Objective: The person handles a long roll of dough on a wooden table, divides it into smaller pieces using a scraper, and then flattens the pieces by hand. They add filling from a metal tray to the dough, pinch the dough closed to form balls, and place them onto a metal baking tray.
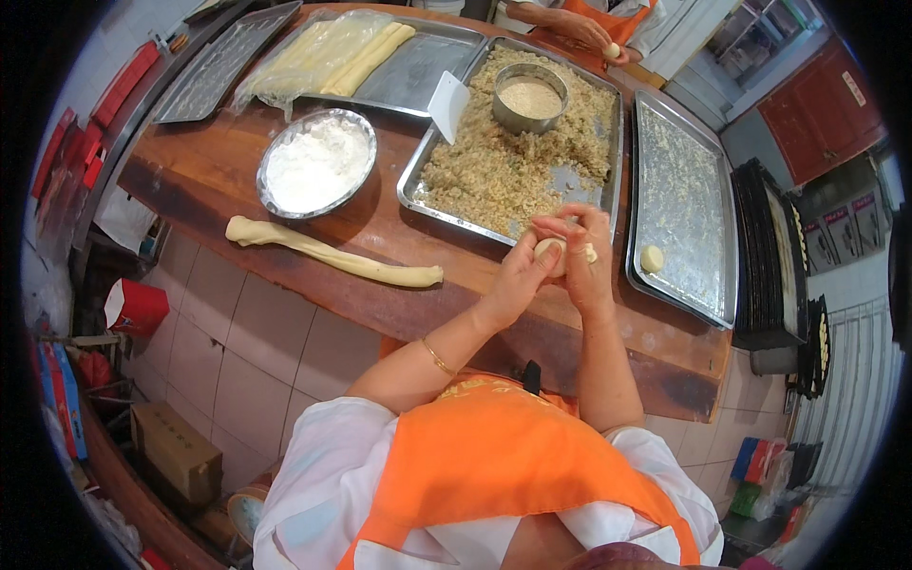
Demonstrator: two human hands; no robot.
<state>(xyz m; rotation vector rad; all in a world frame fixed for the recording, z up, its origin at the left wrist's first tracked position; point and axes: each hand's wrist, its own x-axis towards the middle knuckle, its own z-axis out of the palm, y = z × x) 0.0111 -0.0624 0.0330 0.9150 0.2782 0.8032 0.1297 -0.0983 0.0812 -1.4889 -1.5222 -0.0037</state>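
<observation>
Cupped together over the table's front edge, my left hand (521,280) and my right hand (591,261) close around a ball of pale dough (551,255). A small bit of dough (591,254) shows at my right fingers. Just beyond them lies a metal tray of crumbly brown filling (484,180), with a round metal container of fine crumbs (530,97) standing in it. To the left, a long rope of dough (332,252) rests on the wooden table. One round dough piece (652,258) sits on the metal tray (684,209) at the right.
A bowl of white flour (318,163) stands left of the filling. Behind it, plastic-covered dough strips (332,55) lie on a tray. A white scraper (447,107) leans at the filling tray's rim. Across the table another person's hands (594,38) hold a small dough piece. Dark trays (769,256) are stacked at right.
</observation>
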